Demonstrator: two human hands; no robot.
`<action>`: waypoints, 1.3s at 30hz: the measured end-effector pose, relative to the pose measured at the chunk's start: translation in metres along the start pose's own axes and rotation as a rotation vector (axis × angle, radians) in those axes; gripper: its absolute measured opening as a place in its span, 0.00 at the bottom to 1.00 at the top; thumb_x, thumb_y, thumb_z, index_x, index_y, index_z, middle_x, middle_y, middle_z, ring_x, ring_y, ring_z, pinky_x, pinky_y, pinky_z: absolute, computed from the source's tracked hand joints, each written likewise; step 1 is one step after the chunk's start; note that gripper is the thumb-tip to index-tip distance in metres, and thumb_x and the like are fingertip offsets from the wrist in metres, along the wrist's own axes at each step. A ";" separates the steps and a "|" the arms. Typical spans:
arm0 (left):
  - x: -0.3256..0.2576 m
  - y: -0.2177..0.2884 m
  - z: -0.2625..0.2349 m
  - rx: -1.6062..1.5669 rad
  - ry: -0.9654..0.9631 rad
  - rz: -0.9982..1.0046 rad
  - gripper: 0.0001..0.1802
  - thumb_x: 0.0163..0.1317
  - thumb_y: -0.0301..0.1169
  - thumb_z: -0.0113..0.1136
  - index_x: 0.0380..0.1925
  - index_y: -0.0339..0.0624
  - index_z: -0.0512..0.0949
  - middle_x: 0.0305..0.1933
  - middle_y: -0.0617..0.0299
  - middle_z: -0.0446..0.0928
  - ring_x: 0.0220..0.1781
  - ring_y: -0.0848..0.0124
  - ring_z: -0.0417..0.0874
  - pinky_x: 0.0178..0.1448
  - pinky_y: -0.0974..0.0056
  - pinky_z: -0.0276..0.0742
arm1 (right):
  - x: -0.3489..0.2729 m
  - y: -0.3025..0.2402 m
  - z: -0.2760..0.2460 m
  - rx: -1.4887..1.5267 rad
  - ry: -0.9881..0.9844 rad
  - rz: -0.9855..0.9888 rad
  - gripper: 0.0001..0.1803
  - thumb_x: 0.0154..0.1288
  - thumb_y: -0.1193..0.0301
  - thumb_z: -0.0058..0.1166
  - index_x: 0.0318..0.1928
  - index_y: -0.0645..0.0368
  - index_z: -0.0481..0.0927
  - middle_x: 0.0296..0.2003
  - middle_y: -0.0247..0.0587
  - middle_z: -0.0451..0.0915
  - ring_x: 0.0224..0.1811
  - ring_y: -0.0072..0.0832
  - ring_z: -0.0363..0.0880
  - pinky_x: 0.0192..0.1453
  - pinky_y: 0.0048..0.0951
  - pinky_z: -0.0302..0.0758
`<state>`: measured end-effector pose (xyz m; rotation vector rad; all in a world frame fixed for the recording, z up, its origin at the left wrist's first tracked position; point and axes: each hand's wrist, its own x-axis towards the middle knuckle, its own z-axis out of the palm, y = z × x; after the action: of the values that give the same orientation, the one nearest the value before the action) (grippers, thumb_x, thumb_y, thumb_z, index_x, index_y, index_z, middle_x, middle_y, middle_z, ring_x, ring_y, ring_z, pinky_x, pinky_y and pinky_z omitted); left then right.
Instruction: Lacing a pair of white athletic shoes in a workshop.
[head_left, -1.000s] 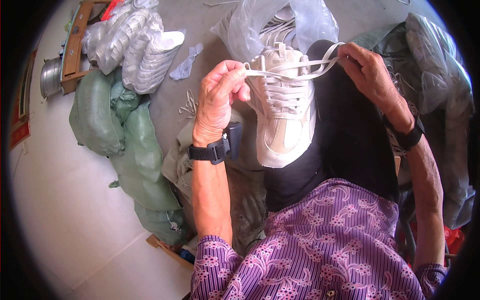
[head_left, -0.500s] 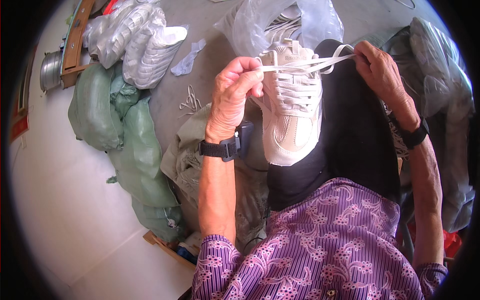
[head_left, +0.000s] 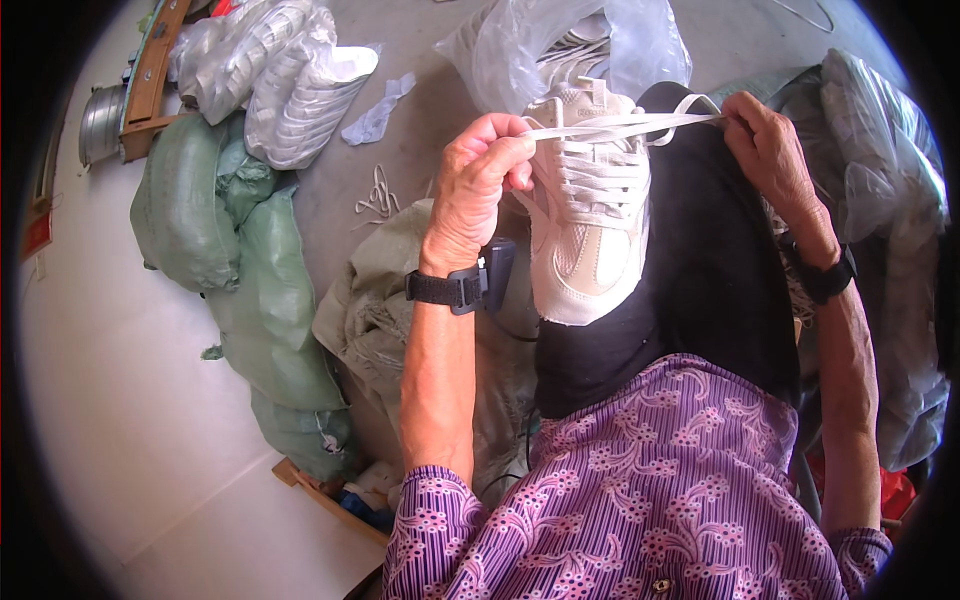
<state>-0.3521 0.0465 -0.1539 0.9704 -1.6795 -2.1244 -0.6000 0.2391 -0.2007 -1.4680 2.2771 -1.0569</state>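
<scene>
A white and beige sneaker [head_left: 590, 240] rests on my black-trousered lap, its toe pointing toward me. Its flat white laces [head_left: 605, 180] run crosswise over the tongue, and the lace ends [head_left: 640, 126] are drawn out sideways above the top eyelets. My left hand [head_left: 482, 170] pinches one lace end between thumb and fingers at the shoe's left side. Off to the right, my right hand [head_left: 765, 145] is closed on the other lace end, with a loose loop standing up beside it. Black straps circle both wrists.
Beyond the shoe stands a clear plastic bag [head_left: 650, 50] of shoe parts. Plastic-wrapped white stacks [head_left: 300, 100] and green sacks [head_left: 270, 300] lie at left. Loose laces [head_left: 378, 195] and a plastic scrap [head_left: 378, 110] are on the floor. More clear plastic [head_left: 880, 150] is at right.
Both hands have shifted slightly to the right, still gripping the laces, which stay stretched across the shoe. The whole view has moved a little.
</scene>
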 end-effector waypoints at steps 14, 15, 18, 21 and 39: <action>-0.017 0.057 0.037 0.205 0.187 0.167 0.09 0.65 0.31 0.57 0.40 0.39 0.77 0.25 0.72 0.71 0.22 0.84 0.69 0.26 0.76 0.67 | -0.013 -0.035 -0.036 0.192 -0.124 -0.011 0.04 0.60 0.76 0.53 0.33 0.64 0.74 0.24 0.45 0.74 0.25 0.35 0.74 0.32 0.31 0.70; -0.017 0.063 0.045 0.259 0.106 0.129 0.09 0.66 0.32 0.56 0.40 0.39 0.78 0.24 0.72 0.71 0.21 0.84 0.69 0.26 0.76 0.66 | -0.007 -0.036 -0.033 0.216 -0.042 -0.036 0.05 0.60 0.75 0.53 0.33 0.65 0.75 0.24 0.45 0.74 0.25 0.36 0.75 0.32 0.32 0.70; -0.010 0.068 0.066 0.364 -0.048 0.077 0.10 0.67 0.34 0.54 0.39 0.38 0.79 0.23 0.72 0.72 0.21 0.84 0.69 0.24 0.77 0.66 | 0.007 -0.040 -0.016 0.242 -0.001 -0.224 0.06 0.61 0.73 0.52 0.36 0.64 0.76 0.26 0.46 0.76 0.27 0.41 0.76 0.34 0.34 0.72; 0.004 0.060 0.079 0.425 -0.154 -0.068 0.12 0.66 0.36 0.55 0.40 0.39 0.79 0.24 0.72 0.72 0.20 0.86 0.70 0.22 0.78 0.67 | 0.013 -0.043 0.003 0.090 -0.065 -0.252 0.08 0.59 0.73 0.51 0.39 0.57 0.79 0.31 0.46 0.79 0.34 0.45 0.79 0.39 0.38 0.75; 0.021 0.037 0.082 0.607 -0.090 -0.156 0.17 0.67 0.38 0.50 0.48 0.37 0.75 0.24 0.67 0.75 0.16 0.83 0.70 0.18 0.77 0.65 | -0.008 -0.017 -0.025 -0.060 -0.096 -0.058 0.07 0.59 0.69 0.52 0.32 0.60 0.78 0.27 0.47 0.77 0.32 0.47 0.78 0.36 0.42 0.73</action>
<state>-0.4273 0.0861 -0.1177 1.2034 -2.4394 -1.7852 -0.5978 0.2533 -0.1730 -1.5816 2.2306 -0.9190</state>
